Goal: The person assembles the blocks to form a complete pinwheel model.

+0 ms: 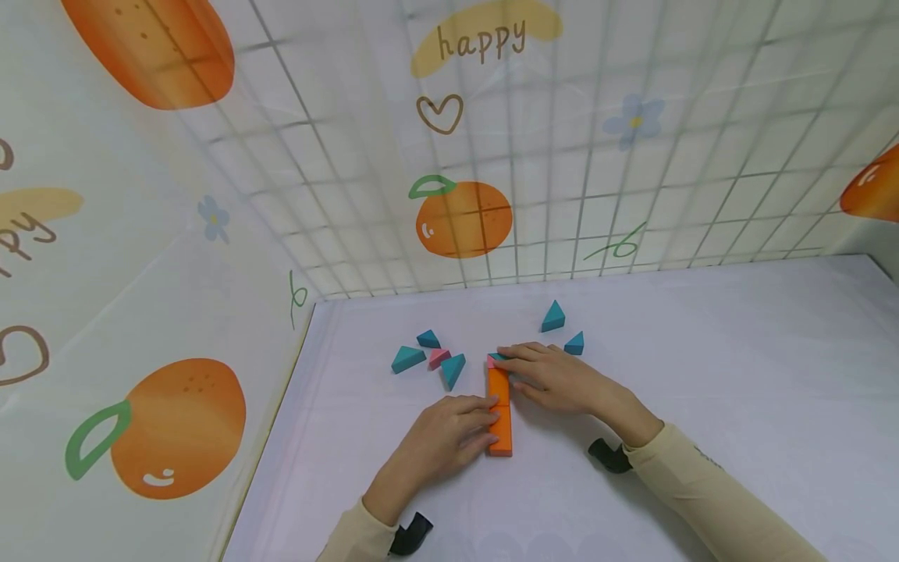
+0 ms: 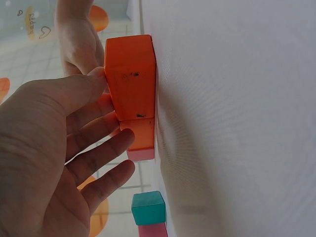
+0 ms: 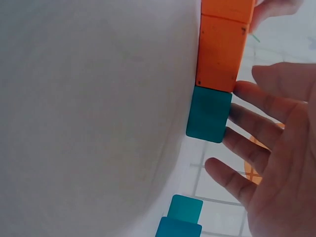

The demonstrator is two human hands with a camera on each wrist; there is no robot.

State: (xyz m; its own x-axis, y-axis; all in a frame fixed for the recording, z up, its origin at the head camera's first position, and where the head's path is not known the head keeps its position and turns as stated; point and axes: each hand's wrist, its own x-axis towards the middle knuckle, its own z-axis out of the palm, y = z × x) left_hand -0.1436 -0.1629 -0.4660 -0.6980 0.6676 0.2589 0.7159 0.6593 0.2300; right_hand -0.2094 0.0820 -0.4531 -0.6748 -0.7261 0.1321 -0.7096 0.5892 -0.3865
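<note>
White table (image 1: pixel 702 375): spread left fingers (image 2: pixel 102 154) touch orange blocks (image 2: pixel 132 79), spread right fingers (image 3: pixel 256 126) teal block (image 3: pixel 208 114).

Left hand (image 1: pixel 445 433) nearer, right hand (image 1: pixel 562 378) farther out

The left forearm (image 1: pixel 358 535) slants up from below, thumb (image 2: pixel 74 91) apart from spread fingers (image 2: pixel 103 152). The right forearm (image 1: pixel 716 488) enters from lower right, fingers (image 3: pixel 254 123) extended and slightly fanned; their exact bend is hard to judge.
</note>
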